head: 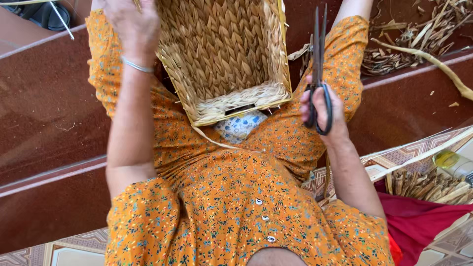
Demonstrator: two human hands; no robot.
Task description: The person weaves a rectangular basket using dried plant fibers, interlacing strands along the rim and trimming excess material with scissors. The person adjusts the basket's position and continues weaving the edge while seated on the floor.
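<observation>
Red floor (44, 108) | left hand (130, 24) touching basket (224, 54) | right hand (325, 111) grip: scissors (319, 59)

A rectangular basket of plaited pale-straw fibre (224, 54) rests tilted on the lap, its open mouth facing the camera and its herringbone-woven base visible inside. The near rim is thick and slightly frayed, with one loose strand trailing from its lower left corner. A pair of long dark metal scissors (318, 69) stands upright just right of the basket, blades shut and pointing away, apart from its side wall.
</observation>
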